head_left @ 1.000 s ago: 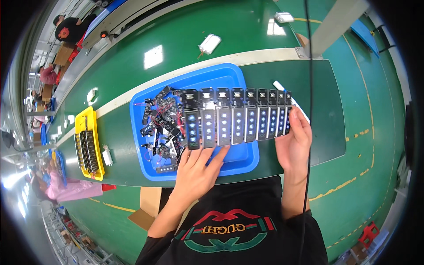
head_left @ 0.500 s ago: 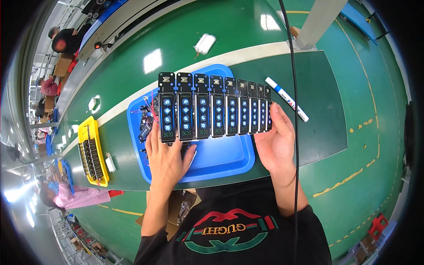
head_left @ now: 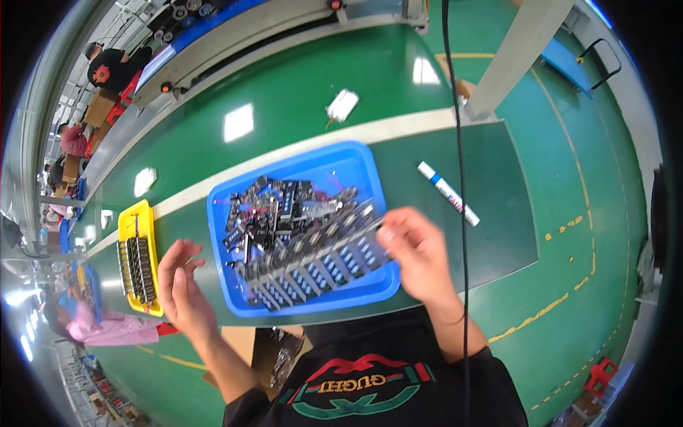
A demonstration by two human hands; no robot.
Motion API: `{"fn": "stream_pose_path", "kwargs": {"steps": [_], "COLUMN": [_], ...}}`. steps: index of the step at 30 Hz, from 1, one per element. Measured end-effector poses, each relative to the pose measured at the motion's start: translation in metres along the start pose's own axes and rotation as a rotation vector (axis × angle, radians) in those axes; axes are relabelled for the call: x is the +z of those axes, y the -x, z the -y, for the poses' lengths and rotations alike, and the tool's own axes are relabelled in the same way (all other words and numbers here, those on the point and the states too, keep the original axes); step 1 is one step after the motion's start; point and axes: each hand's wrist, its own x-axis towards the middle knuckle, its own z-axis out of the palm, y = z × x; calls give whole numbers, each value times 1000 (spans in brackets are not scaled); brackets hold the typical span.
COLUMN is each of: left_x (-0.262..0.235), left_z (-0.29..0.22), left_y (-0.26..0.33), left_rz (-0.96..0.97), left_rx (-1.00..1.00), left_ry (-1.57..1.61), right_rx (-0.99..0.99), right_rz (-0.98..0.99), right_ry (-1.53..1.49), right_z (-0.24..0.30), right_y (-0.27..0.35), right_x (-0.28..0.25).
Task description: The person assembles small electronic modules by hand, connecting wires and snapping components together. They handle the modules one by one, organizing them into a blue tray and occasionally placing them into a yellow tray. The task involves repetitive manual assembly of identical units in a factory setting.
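Our right hand [head_left: 420,257] grips the long black blue-dotted panel row [head_left: 315,265]; our open left hand [head_left: 185,293] should support its left end.

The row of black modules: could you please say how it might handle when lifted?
The row of black modules seems fairly stiff, running nearly straight from the right hand at one end. Its other end may dip, as the left hand is off it. Many side-by-side units suggest some weight.

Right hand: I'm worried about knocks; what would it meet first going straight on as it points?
The right hand would likely first meet the row of black modules it holds by one end; depth beyond is unclear.
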Motion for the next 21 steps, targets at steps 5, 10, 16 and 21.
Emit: {"fn": "stream_pose_path", "kwargs": {"steps": [5,10,16,21], "left_x": [26,52,69,77], "left_z": [-50,-15,-3,2], "left_y": [1,14,37,52], "left_rz": [661,853,647,493], "left_rx": [-178,-709,-699,-768], "left_ry": [-361,14,193,291], "right_rx": [-202,-155,-340,-163], "right_rz": [376,490,573,562], "right_ry": [408,516,914,890], "right_z": [10,20,28,32], "right_y": [-9,-22,-36,-40], "right_x": [29,42,42,51]}}
